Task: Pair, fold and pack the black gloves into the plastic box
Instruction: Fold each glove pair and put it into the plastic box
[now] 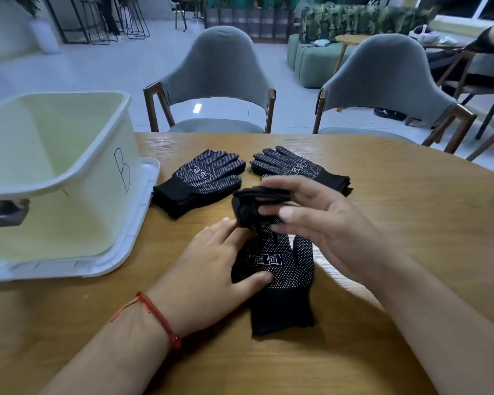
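Note:
A black dotted glove pair [280, 269] lies on the wooden table in front of me, cuff toward me. My left hand [211, 263] presses flat on its left side, thumb on the palm area. My right hand [311, 215] pinches the glove's finger end and has it lifted and folded back toward the cuff. Two stacks of black gloves lie farther back: the left stack [200, 181] and the right stack [300, 169]. The white plastic box [69, 172] stands at the left, tilted, its opening toward me; no gloves show inside.
The box sits on its white lid [137, 223]. Two grey chairs [217, 81] stand behind the table's far edge. The table [411, 223] has bare wood to the right and near me.

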